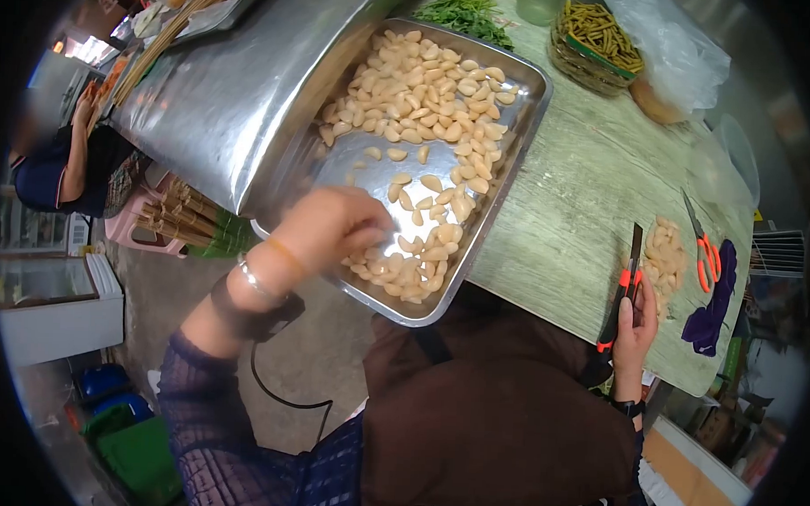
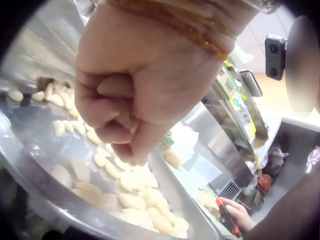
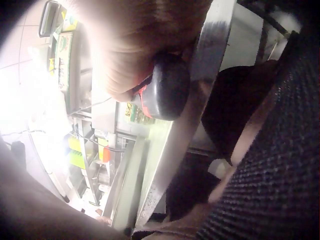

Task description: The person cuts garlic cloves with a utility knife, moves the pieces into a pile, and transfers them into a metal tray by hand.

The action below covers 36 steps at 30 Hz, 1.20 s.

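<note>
My left hand [image 1: 330, 225] is over the near left part of a metal tray [image 1: 329, 168], its fingers curled. In the left wrist view that hand grips pale peeled garlic cloves [image 2: 115, 86] within the fist. Many more garlic cloves [image 1: 420, 80] lie in the tray, thickest at the far end, with a smaller group close below the hand. At the right, my right hand [image 1: 632, 337] holds a knife by its black and red handle [image 1: 611, 318], blade pointing away from me. The rounded handle end [image 3: 171, 87] pokes out of the palm in the right wrist view.
Beside the knife lie a small pile of cloves [image 1: 665, 253], red-handled scissors [image 1: 706, 259] and a purple cloth [image 1: 711, 308]. Green herbs [image 1: 467, 14], a container of green pieces [image 1: 600, 41] and a plastic bag [image 1: 675, 48] stand at the back. Another person [image 1: 65, 161] is at the left.
</note>
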Motion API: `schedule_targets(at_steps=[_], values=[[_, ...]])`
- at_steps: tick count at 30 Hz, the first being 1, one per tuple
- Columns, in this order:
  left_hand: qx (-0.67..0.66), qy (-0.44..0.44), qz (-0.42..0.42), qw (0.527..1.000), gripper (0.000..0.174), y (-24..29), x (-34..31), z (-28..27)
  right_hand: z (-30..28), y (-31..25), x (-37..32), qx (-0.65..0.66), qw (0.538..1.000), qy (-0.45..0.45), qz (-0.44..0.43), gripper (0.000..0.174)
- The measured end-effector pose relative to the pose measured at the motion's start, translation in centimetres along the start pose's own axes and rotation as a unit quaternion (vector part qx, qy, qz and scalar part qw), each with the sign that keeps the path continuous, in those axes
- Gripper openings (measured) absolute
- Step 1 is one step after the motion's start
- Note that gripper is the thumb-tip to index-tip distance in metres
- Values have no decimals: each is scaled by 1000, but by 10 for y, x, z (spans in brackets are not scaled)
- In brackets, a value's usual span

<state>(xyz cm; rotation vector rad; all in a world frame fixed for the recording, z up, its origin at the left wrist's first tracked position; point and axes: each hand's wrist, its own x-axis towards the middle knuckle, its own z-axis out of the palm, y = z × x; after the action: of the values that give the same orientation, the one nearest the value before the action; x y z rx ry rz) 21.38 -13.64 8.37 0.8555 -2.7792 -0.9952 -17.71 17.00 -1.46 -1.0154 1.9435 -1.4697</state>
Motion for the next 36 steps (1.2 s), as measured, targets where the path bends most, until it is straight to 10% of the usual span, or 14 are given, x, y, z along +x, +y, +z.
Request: schedule_targets(at_steps=[8, 14, 17, 21, 32, 36], values=[[74, -98, 11, 992, 21, -3, 21, 31, 0, 1, -1, -10, 1000, -5, -12, 53], [-194, -168, -180, 950, 16, -8, 16, 13, 0, 4, 0, 9, 1000, -13, -8, 53], [-60, -213, -47, 974, 16, -4, 16, 2, 0, -1, -1, 8, 1000, -12, 1, 54], [3, -57, 44, 997, 22, 10, 28, 15, 3, -5, -1, -1, 1000, -4, -8, 54], [-72, -169, 2, 983, 24, 23, 22, 4, 3, -9, -1, 3, 1000, -21, 14, 56], [-32, -7, 16, 999, 29, 27, 44, 19, 5, -12, 0, -8, 1000, -6, -11, 54]])
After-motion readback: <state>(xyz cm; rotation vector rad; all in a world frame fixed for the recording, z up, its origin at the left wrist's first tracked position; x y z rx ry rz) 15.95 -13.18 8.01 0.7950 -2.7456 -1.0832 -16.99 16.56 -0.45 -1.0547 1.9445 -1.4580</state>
